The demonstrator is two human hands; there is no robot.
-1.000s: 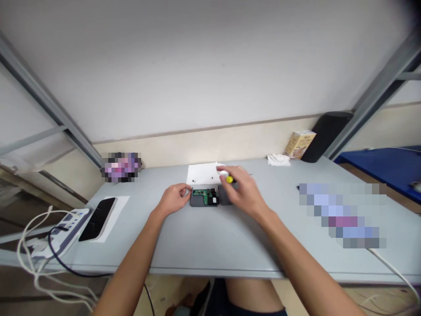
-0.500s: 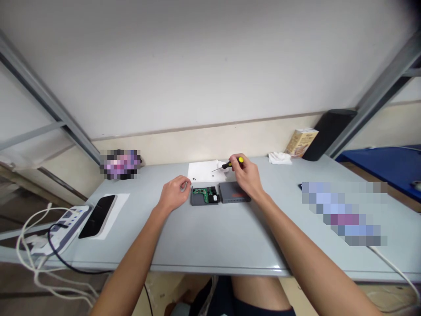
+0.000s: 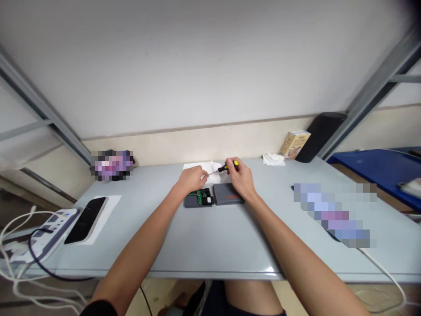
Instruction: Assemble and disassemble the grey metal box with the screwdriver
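My right hand [image 3: 242,176] grips a small black and yellow screwdriver [image 3: 223,168], its thin shaft pointing left. At the shaft's tip, my left hand [image 3: 192,179] has its fingers pinched together; what they hold, if anything, is too small to make out. Below the left hand lies an opened grey device [image 3: 191,202] with a green circuit board [image 3: 200,201] showing in it. Just right of it is a flat grey cover [image 3: 224,193] with a reddish mark, under my right wrist. White paper [image 3: 215,178] lies behind both, partly hidden by my left hand.
At the left are a phone [image 3: 87,219] on white paper and a power strip [image 3: 49,239] with cables. A tissue [image 3: 274,159], a yellow box [image 3: 295,144] and a black cylinder [image 3: 322,137] stand along the back right. A blurred-out object [image 3: 330,215] with a white cable lies at the right.
My left hand has moved right and away from me, from beside the device to the screwdriver's tip, where it covers part of the paper. The view has shifted slightly.
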